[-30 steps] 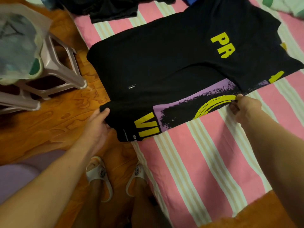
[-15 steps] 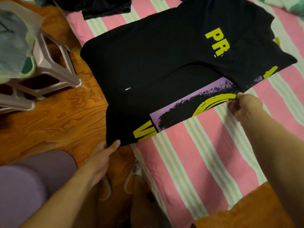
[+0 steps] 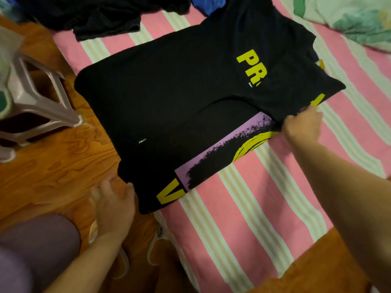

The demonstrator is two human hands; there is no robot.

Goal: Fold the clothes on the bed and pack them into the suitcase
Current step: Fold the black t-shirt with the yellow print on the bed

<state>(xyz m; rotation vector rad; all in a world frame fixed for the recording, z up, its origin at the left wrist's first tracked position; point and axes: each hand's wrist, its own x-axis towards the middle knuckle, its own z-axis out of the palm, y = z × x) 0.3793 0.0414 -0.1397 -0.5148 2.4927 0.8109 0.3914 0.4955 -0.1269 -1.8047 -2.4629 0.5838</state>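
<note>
A black T-shirt [image 3: 179, 98] with yellow letters and a purple print lies spread on the pink striped bed sheet [image 3: 243, 212], its lower part hanging over the bed's left edge. One side is folded over the front. My right hand [image 3: 302, 125] grips the folded edge near the sleeve, fingers curled on the fabric. My left hand [image 3: 114, 206] hovers beside the hem corner with fingers spread and blurred, the thumb just at the cloth's edge. No suitcase is in view.
A pile of dark clothes [image 3: 95, 15] and a blue garment [image 3: 207, 5] lie at the bed's far end. A pale green blanket [image 3: 349, 20] sits at top right. A plastic stool [image 3: 42, 106] stands on the wooden floor at left.
My left hand drew the hem corner down toward me, then let it go and opened. My right hand slid slightly further along the folded edge.
</note>
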